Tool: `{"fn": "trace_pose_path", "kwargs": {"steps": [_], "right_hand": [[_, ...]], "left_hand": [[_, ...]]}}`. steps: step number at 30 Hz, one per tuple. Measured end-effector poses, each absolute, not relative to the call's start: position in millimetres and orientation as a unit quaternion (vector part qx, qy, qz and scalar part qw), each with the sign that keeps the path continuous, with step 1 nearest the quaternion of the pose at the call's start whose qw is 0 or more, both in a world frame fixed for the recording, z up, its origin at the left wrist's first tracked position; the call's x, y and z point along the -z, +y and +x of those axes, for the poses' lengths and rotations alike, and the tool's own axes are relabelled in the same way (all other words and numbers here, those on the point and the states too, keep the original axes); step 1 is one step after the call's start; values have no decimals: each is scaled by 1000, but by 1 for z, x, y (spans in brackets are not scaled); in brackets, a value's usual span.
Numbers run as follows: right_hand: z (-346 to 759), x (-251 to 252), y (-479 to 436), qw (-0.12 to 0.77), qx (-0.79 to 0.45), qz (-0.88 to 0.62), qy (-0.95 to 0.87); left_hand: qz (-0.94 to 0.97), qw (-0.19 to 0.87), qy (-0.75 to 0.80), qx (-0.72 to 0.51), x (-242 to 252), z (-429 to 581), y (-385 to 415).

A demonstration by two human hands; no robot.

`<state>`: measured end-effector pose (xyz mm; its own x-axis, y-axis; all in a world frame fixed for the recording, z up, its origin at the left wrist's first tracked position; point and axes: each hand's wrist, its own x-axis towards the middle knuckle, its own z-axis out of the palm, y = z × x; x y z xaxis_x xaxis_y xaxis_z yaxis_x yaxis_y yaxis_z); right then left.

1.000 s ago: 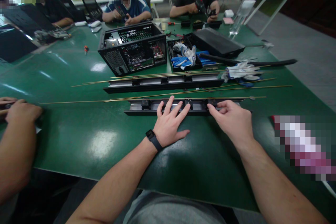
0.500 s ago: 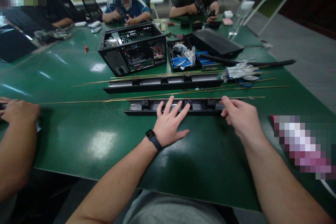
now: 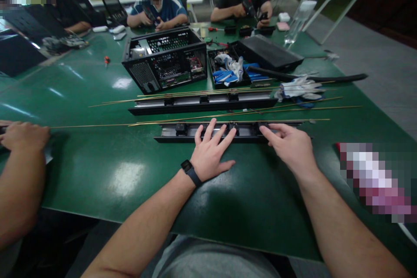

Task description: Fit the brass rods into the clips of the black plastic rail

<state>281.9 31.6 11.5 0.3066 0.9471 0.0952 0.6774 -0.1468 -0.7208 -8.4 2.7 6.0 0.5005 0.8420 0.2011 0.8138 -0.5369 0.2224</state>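
Note:
A long black rail (image 3: pixel 169 140) with a silvery inner channel lies in front of me, with several small black blocks (image 3: pixel 181 129) set in it. My left hand (image 3: pixel 210 152) rests over its middle, palm down, fingers spread on the channel. Toward the rail's right end, my right hand (image 3: pixel 288 141) is closed, thumb and forefinger together beside the rightmost block; what they pinch, if anything, is hidden. Thin brass-coloured rods (image 3: pixel 312 120) run along the rail's far edge. A second, similar rail (image 3: pixel 195 106) lies farther back with more rods on it.
Beyond the rails stand an open black computer case (image 3: pixel 164 58) and a tray of blue-and-white gloves (image 3: pixel 228 69). More gloves (image 3: pixel 299 89) lie at right, near a black strip (image 3: pixel 345 78). A co-worker's hand (image 3: pixel 26 137) is at left. Other people sit across the table.
My right hand has slid left along the rail, from near its end to the rightmost block. The left hand has stayed in place.

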Motion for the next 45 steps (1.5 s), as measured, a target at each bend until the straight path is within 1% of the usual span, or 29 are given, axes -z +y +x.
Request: {"fn": "trace_pose_path", "kwargs": {"steps": [15, 29, 34, 36, 38, 42, 45], "right_hand": [[279, -11, 30, 343, -163, -733, -565], [279, -17, 29, 339, -177, -735, -559], [281, -17, 29, 351, -182, -737, -549], [282, -15, 29, 372, -203, -733, -532], [283, -15, 30, 412, -240, -726, -496], [280, -20, 33, 499, -353, -693, -381], [278, -30, 36, 528, -440, -663, -295]], "left_hand": [[863, 54, 481, -144, -4, -8, 3], [864, 56, 478, -148, -4, -9, 3], [862, 62, 480, -148, -5, -8, 3], [862, 63, 480, -148, -5, -8, 3], [862, 62, 480, -147, -6, -8, 3], [863, 60, 481, -147, -5, -8, 3], [863, 59, 480, -149, -5, -8, 4]]}}
